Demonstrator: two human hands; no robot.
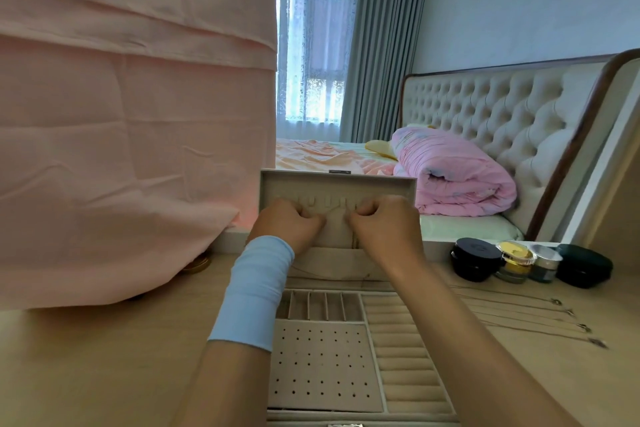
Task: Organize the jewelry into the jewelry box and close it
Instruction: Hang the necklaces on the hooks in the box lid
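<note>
While the fingers of both hands are curled against the inner face of the raised lid, the left hand (pixel 289 225) and the right hand (pixel 381 222) sit near each other but apart. Each seems to pinch a thin chain (pixel 354 242) that drops between them below the lid's hook row (pixel 323 201). A pale blue sleeve band (pixel 252 291) wraps the left wrist. The jewelry box (pixel 322 374) lies open at 6 o'clock from the hands, showing slotted, perforated and ribbed sections, with its lid (pixel 337 184) upright at 12 o'clock. At 3 o'clock from the box, further necklaces (pixel 512 308) lie stretched on the table (pixel 86 357); at 2 o'clock stand small jars (pixel 476 258). Pink cloth (pixel 131 132) hangs at 9 to 11 o'clock, and a bed (pixel 311 152) bearing a rolled pink quilt (pixel 457 177) lies at 1 o'clock.
</note>
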